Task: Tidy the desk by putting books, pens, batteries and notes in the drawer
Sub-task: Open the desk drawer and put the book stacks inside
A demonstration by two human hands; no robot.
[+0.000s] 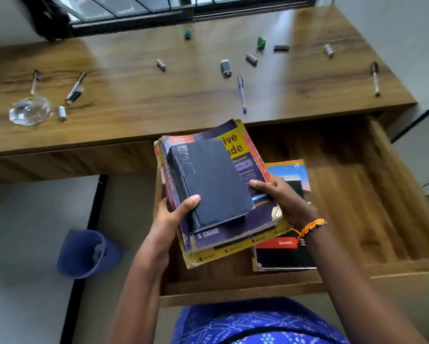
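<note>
Both hands hold a stack of books [235, 234] over the left part of the open wooden drawer [344, 194]. A small dark blue book [213, 184] lies on top of a large purple and yellow one. My left hand [173, 217] grips the stack's left edge with the thumb on the blue book. My right hand [282, 194] holds the right edge. Another book [282, 256] lies flat in the drawer under my right wrist. On the desk [134, 100] lie a purple pen [242, 93], other pens [75, 86] [375, 78] and several batteries [225, 68].
A clear glass bowl [29, 112] stands at the desk's left front. A blue waste bin [87, 254] sits on the floor to the left of the drawer. Small green objects [261, 43] lie near the window. The drawer's right half shows bare wood.
</note>
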